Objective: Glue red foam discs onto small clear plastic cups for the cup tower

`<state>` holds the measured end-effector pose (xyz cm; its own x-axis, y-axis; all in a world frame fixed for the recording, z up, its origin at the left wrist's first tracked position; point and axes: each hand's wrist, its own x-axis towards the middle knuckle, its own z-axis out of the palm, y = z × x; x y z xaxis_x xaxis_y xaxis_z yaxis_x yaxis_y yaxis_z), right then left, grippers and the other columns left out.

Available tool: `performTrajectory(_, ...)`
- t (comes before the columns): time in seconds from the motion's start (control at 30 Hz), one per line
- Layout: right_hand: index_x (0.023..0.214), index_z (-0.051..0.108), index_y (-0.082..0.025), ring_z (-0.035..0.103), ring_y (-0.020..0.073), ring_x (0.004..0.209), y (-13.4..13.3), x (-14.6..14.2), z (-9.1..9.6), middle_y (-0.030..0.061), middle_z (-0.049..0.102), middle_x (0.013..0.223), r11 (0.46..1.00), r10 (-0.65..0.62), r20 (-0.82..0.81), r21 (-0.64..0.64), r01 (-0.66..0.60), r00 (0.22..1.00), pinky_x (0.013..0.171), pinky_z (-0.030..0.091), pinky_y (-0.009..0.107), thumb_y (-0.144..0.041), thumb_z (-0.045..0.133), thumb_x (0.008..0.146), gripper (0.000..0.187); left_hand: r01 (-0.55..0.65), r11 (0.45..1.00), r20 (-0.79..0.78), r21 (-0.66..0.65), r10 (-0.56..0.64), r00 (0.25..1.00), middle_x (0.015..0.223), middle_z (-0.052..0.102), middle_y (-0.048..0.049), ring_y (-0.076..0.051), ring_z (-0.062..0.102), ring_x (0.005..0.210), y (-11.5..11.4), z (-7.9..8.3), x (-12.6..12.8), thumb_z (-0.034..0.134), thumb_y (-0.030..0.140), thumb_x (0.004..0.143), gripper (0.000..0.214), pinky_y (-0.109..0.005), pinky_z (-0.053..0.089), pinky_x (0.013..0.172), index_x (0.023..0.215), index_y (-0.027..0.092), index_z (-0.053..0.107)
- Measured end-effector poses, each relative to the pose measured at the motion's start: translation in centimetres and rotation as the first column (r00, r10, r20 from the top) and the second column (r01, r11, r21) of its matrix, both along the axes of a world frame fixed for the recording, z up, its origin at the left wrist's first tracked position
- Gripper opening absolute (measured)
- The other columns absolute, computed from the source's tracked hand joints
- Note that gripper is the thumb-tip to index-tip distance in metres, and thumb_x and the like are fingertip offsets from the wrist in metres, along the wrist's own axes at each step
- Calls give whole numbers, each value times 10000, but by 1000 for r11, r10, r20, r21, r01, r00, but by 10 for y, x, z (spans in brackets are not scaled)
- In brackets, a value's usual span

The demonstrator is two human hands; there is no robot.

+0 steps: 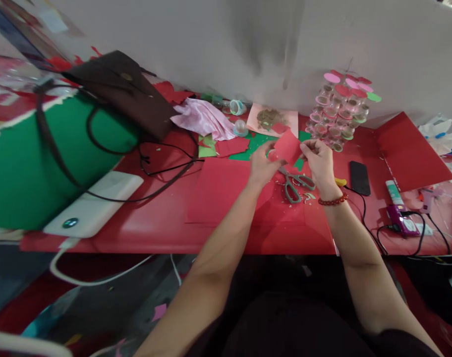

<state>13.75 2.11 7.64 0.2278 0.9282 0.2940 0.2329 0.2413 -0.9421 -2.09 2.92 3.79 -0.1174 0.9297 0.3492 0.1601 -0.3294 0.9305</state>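
A small piece of red paper (287, 147) is held up between my two hands over the table. My left hand (263, 162) grips its left side, with the thumb at the lower edge. At its right edge, my right hand (318, 157) pinches the paper between thumb and fingertips. Just below, scissors (293, 185) with grey handles lie among tiny paper scraps, their blades partly hidden by my left hand. Under my left forearm, larger red paper sheets (222, 191) lie flat. Green paper (258, 145) with scraps on it lies behind my hands.
A dark bag (125, 89) and a white power bank (95, 206) are at left. Behind stand small clear jars (238, 107) and a tower of clear cups (337, 116). At right are a phone (360, 177), a glue stick (394, 192), a purple socket block (402, 220) and cables.
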Motion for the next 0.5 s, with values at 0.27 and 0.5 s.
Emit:
performTrajectory(0.27,1114,679,-239,663,237,1114,-11,4,2,106,693,1169,986,-139,481,150,74,866,1000,544,454,-311,490,992,237,28,999,71,19,-29,997,1075,763,-68,-296,694,1047,1,-2,-1,855,189,576,486,-484,518,1023,1045,217,730)
performTrajectory(0.5,1381,624,-359,391,283,1529,-40,11,23,40,587,1502,960,22,745,172,-223,666,1254,306,565,-499,348,1054,450,92,996,217,3,-90,972,1052,765,-73,-263,693,1036,2,-2,-5,882,287,593,460,-432,520,1003,1015,199,721)
